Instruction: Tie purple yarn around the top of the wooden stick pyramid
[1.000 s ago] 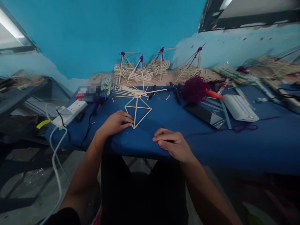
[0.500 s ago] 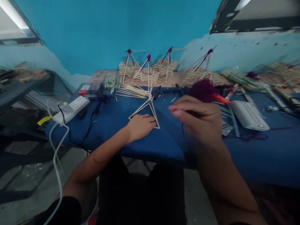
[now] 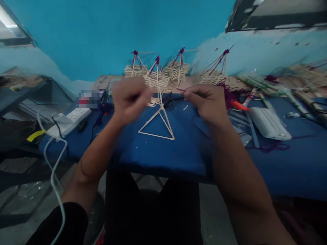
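Observation:
A pyramid frame of thin wooden sticks [image 3: 163,126] stands upright on the blue table cover [image 3: 153,153] in front of me. Both my hands are raised above it. My right hand [image 3: 208,103] pinches a strand of purple yarn [image 3: 196,123]; the strand pokes out to the left of the fingertips and hangs down to the table. To the left of the frame's top, my left hand [image 3: 130,98] is blurred. Its fingers are curled into a fist, and I cannot tell what they hold.
Several finished stick structures with purple tops [image 3: 156,75] line the back of the table. Right of my hand lie a purple yarn ball [image 3: 229,96], an orange-handled tool [image 3: 239,105] and a white box [image 3: 269,123]. A power strip [image 3: 68,120] with cables sits at the left edge.
My left hand left the base of the stick frame and rose beside its top. My right hand moved further up and back with the yarn. The frame now stands alone.

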Motion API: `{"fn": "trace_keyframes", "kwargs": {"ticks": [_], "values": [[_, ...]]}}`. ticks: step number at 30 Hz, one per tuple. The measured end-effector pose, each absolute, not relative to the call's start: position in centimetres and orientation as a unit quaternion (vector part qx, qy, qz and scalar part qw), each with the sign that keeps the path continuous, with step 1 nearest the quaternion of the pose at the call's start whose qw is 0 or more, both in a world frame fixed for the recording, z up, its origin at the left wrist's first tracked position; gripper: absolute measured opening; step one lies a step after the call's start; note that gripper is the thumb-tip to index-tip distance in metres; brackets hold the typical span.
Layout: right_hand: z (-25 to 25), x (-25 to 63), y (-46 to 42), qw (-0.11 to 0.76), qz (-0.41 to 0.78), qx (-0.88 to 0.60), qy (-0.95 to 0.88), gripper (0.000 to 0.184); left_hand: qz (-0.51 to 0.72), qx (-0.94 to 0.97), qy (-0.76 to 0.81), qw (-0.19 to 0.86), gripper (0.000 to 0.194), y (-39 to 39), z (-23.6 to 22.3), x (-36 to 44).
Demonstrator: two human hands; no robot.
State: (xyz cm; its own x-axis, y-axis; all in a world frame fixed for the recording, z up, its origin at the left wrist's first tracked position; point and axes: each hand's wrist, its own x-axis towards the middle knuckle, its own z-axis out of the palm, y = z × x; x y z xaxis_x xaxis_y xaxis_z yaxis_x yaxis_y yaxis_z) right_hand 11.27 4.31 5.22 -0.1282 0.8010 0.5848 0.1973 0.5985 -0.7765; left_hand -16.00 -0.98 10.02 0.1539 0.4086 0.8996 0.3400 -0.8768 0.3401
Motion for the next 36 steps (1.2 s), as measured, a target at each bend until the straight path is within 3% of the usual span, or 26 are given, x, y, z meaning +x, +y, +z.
{"fn": "trace_keyframes", "kwargs": {"ticks": [2,5,10,14,27,36], "values": [[5.4,11.7,4.2,0.519,0.273,-0.371,-0.720,0.028,0.715,0.653,0.238,0.076,0.062,1.9,9.8,-16.9],[5.5,12.0,4.5,0.453,0.295,-0.378,-0.752,0.027,0.723,0.588,0.301,0.200,0.060,5.0,8.1,-18.2],[4.9,11.5,4.7,0.327,0.320,-0.379,-0.804,0.021,0.483,0.722,0.371,0.328,0.025,5.3,5.9,-19.5],[4.1,10.3,4.5,0.347,0.317,-0.391,-0.792,0.019,0.389,0.748,0.382,0.380,0.009,4.8,4.9,-18.8],[2.9,8.4,3.7,0.389,0.326,-0.382,-0.772,0.033,0.406,0.725,0.354,0.429,0.026,4.4,3.8,-17.6],[2.8,8.1,3.5,0.374,0.335,-0.393,-0.770,0.022,0.383,0.739,0.364,0.418,0.028,3.7,4.7,-17.8]]}}
